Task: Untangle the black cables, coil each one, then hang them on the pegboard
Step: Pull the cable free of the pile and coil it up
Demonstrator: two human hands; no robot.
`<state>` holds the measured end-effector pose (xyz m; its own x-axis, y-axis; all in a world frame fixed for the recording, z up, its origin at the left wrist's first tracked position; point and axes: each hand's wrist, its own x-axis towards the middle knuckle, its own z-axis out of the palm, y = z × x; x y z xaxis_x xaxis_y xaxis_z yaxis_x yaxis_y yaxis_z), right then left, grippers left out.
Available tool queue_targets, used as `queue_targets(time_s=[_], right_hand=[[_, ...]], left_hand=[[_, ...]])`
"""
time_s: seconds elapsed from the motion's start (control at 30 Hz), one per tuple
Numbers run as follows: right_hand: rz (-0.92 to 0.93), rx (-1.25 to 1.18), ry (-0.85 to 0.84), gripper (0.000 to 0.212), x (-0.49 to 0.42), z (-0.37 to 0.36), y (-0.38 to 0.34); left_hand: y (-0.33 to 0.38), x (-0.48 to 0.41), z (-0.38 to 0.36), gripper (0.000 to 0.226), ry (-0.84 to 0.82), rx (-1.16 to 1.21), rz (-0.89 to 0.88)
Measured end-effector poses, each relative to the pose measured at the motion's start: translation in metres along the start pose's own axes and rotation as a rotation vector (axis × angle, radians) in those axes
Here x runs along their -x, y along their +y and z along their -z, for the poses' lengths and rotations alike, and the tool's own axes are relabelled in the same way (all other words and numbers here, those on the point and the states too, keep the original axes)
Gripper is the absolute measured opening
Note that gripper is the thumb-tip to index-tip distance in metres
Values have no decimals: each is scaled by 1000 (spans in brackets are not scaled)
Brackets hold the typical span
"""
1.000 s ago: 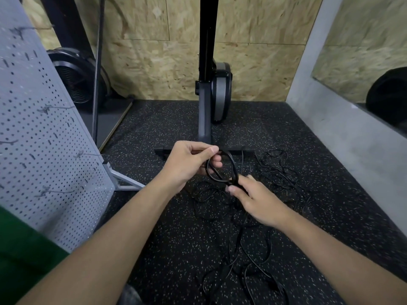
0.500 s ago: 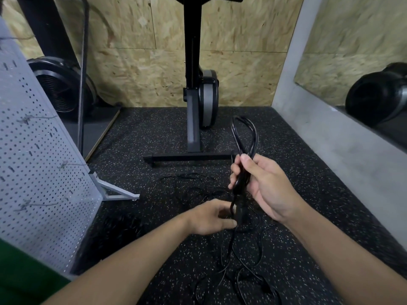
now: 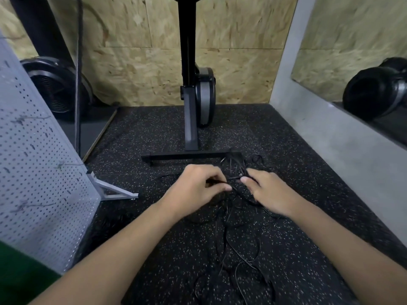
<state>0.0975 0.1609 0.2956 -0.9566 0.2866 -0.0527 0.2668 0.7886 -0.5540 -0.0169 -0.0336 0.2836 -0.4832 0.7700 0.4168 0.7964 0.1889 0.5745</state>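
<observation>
Two bare hands met low over the floor, their fingertips nearly together. The left hand was curled, thumb and forefinger pressed on a strand of the black cables; its grip pinched the wire close to the knuckles. The right hand reached in from the other side with fingers bent, its forefinger tip on the same short stretch of wire, though motion blur made it hard to tell whether that grip was truly closed on the strand or only touching it.

Between and just beyond the hands a small bunch of cable loops stood up off the floor. The remaining cables lay loose and tangled on the speckled black rubber floor, spreading under the right wrist and trailing back toward the camera between the two forearms.

Just beyond the hands sat the flat crossbar foot of a black exercise machine, its upright post and grey flywheel rising against a chipboard wall. At the left stood the grey pegboard, tilted on a metal foot, with several thin hooks projecting from it and no cable on them. A mirror ran along the grey wall at the right.
</observation>
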Motion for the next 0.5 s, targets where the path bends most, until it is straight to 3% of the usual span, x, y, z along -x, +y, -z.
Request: queue_targets(time_s=[0.1,0.23,0.3,0.43,0.5], right_hand=[[33,-4,-148,39,4,-12,-3],[-77,-434,-249,51,10,-19,-9],[-82,-509,-279,62,12,-15,-9],[12,-435,-382,39,18,-18,-9],[35,-459,-353,36,17,-15,-5]], left_hand=[[-2,-1,3,24,113,56,-5],[-5,-2,-1,25,129,109,48],[-10,-2,-1,24,99,127,97],[-18,3,-2,27,33,183,217],[-26,4,1,24,-5,345,329]])
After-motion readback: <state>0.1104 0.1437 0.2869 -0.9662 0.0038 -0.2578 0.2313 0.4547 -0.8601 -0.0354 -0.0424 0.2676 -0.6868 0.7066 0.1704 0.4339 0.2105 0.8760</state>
